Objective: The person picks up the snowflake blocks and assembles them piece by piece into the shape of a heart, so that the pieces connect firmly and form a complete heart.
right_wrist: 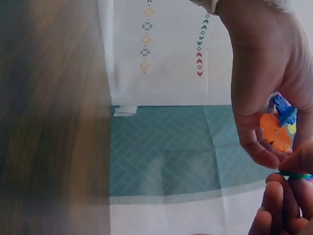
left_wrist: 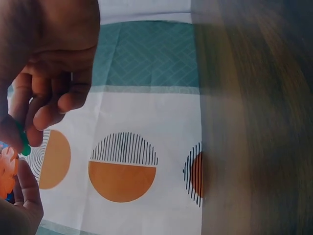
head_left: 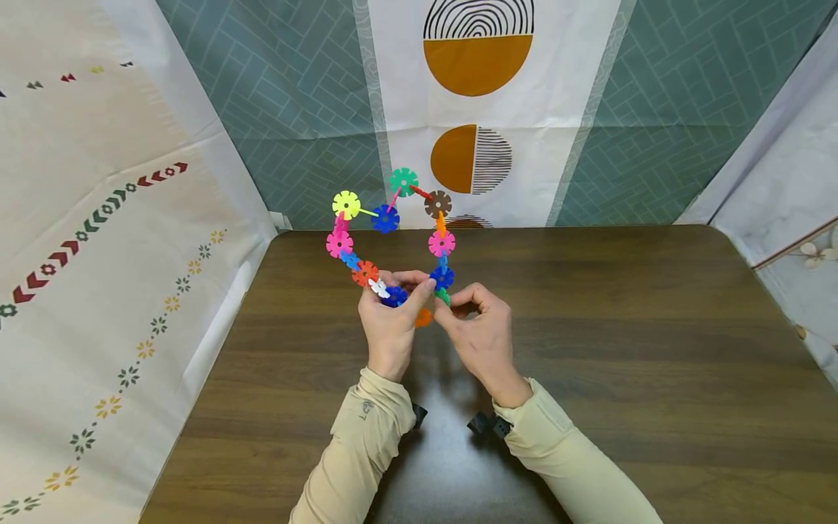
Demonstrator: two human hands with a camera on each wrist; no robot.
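A chain of colourful notched plastic discs, slotted edge to edge, stands upright as a loop above the table. My left hand (head_left: 388, 331) grips its lower left part, around a dark blue disc (head_left: 395, 296) beside a white disc (head_left: 378, 288). An orange disc (right_wrist: 275, 132) sticks out from between the left fingers. With thumb and fingertips, my right hand (head_left: 483, 336) pinches a green disc (head_left: 443, 296) hanging under a blue disc (head_left: 441, 277) on the right side. The orange and green discs are close together; whether they touch is unclear.
Under both hands lies a dark wooden table (head_left: 622, 349). A patterned cloth (head_left: 294, 94) hangs behind its back edge, and a cream embroidered cloth (head_left: 98, 291) hangs along the left. The upper loop, with a yellow disc (head_left: 346, 205) and a brown disc (head_left: 438, 204), rises in front of the back cloth.
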